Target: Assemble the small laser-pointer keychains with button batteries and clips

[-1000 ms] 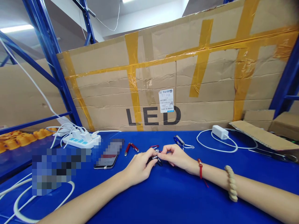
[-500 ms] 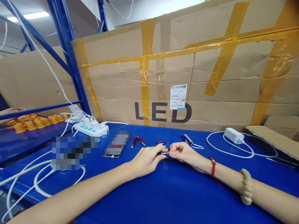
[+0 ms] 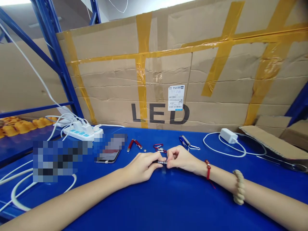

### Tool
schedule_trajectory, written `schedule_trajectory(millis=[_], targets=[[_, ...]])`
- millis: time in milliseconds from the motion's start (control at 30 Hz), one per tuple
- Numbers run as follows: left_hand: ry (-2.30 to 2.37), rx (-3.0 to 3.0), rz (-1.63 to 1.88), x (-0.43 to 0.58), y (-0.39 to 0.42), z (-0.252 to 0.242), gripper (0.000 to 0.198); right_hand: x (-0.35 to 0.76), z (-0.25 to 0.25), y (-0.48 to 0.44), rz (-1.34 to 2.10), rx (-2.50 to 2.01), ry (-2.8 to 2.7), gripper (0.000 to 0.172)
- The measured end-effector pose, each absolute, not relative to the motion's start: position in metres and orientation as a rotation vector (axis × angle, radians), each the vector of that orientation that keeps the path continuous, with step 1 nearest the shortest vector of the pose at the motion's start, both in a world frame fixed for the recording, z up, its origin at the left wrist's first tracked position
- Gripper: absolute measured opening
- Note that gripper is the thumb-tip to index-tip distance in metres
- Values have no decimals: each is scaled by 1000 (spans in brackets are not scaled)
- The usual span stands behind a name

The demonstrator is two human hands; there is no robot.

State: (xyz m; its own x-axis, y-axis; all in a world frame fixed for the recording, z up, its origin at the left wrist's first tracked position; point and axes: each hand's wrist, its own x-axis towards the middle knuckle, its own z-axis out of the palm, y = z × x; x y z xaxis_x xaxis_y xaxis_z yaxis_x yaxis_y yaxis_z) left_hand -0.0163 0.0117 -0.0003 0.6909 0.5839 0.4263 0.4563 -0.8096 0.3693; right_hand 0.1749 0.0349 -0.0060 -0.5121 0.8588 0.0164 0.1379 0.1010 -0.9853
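Pinched between my two hands is a small silver-and-black tube, just above the blue table. My left hand grips its left end between thumb and forefinger. At the other end the fingertips of my right hand are closed on it. Right behind my fingers lie red carabiner clips and small round silver pieces that look like button cells. Another silver disc rests to the left, near two slim red tubes. Blue and silver tubes with a silver carabiner lie behind my right hand.
A phone lies left of my hands, beside a blurred-out area. Further left stands a white power strip with tangled cables. At the right are a white charger and its looped cable. A big cardboard box walls off the back.
The view has turned slightly right, so everything sits further left. Both hands keep their pinch on the small tube, which shows more clearly. A silver disc beside the red tubes is now uncovered.
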Motion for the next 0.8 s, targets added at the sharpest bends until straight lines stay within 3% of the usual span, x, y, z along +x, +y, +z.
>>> schedule_trajectory(millis=[200,500,800], targets=[[688,2711,784,-16,12,0,25,177,-7,37,1451,-951,-1798,41],[886,2598,910,-8,14,2,25,176,-8,36,1252,-917,-1793,40],[1059,2507,864,-7,17,3,20,176,-1,29,739,-851,-1760,26]])
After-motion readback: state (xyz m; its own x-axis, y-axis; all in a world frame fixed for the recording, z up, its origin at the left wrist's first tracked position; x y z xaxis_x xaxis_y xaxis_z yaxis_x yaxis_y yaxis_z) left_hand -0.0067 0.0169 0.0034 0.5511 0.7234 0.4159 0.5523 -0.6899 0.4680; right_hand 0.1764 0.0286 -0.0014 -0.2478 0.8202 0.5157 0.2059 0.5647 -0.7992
